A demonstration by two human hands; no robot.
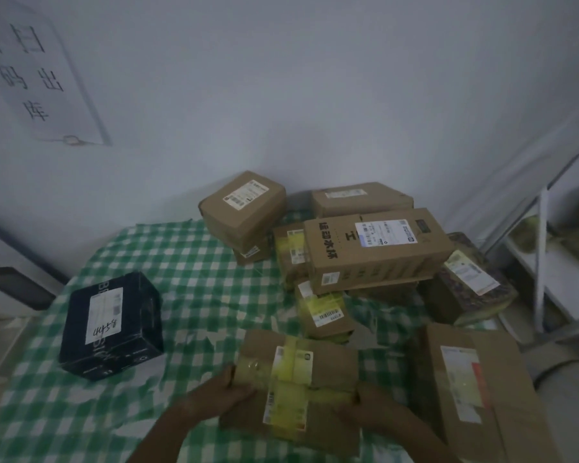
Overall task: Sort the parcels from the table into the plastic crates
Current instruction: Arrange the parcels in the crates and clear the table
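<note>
Two-handed grip on a taped brown parcel, crates out of sight: drop and snag risks noted.

I note the left hand [236, 389] and right hand [370, 407] pressing the opposite ends of the taped brown parcel [295, 389] at the near edge of the table [81, 412], fingers curled round its sides; how far underneath they reach, I cannot tell. Its glossy tape may slip under a side squeeze. The large carton [475, 392] lies just beside the right hand and may catch the elbow. Further back, the long box [378, 248] rests on top of smaller parcels, and a knock may topple it. The black box [112, 325] sits apart at left. I see no plastic crates, so a blind carry may end in a misplacement.
</note>
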